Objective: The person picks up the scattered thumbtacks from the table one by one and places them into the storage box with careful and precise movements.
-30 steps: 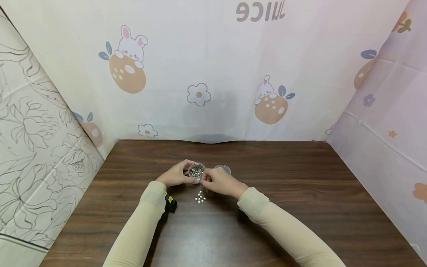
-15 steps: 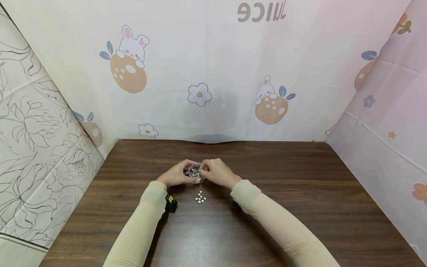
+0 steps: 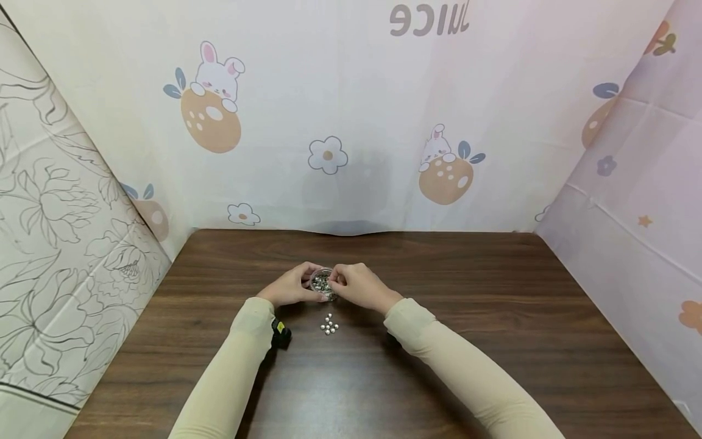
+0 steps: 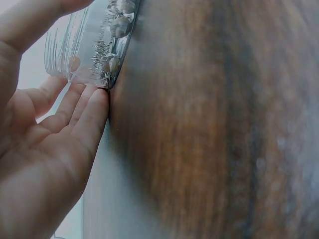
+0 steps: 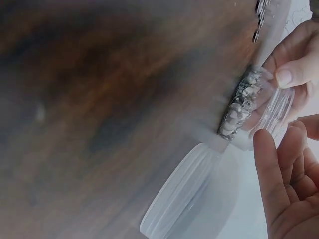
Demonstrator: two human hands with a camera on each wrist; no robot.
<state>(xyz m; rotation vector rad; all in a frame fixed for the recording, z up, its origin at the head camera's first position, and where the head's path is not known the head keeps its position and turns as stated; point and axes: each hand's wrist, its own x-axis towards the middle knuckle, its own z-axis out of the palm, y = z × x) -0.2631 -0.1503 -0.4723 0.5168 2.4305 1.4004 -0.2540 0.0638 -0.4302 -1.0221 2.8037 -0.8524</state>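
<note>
My left hand (image 3: 289,288) grips a small clear round jar (image 4: 82,55) from its left side, thumb at the front and fingers behind. Inside lie many shiny silver push pins (image 5: 240,105), with rounded heads and thin points. Over the jar's opening is my right hand (image 3: 362,288), thumb and index fingertips brought together at the rim. I cannot tell whether a pin sits between them. In the right wrist view the other fingers extend beside the jar. Several loose silver pins (image 3: 327,327) lie in a small cluster on the table just in front of the jar.
A clear round lid (image 5: 179,191) lies on the table beside the jar, hidden behind my right hand in the head view. The brown wooden table (image 3: 466,274) ends at a printed curtain (image 3: 384,183) at the back. Patterned cloths hang on both sides.
My right hand moved from the jar's right side left over its opening, covering the lid in the head view, then drew back slightly. The left hand and jar stayed put.
</note>
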